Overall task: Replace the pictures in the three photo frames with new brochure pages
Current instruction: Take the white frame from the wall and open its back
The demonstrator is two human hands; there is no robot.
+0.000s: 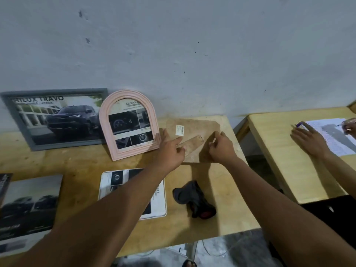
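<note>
Frame change at the desk (77, 166): a person holds the brown backing board (194, 149) of a photo frame at the far side, just right of the pink arched frame (107, 135), which leans on the wall with a brochure page already in it. The board looks like thin pressed fibre: light, stiff and flat, likely to bend or crack at its rounded corners if twisted. Its hinged easel strut (192, 141), below a barcode sticker (180, 130), appears to be the weak point, so the edges are the safer hold.

The left hand (169, 149) grips the board's left part, thumb raised along the edge and forefinger laid out towards the strut. The right hand (221, 147) pinches the right part with curled fingers. Both forearms reach straight forward, wrists level. Whether the board's lower edge rests on the desk cannot be told.

A grey frame (19, 120) with a truck picture leans on the wall at left. A white frame (161, 207) lies flat beneath the left forearm, a page inside it; by the look of it the board belongs there. A brochure (28, 205) lies at the near left, and a dark cloth (194, 199) beside the white frame.
</note>
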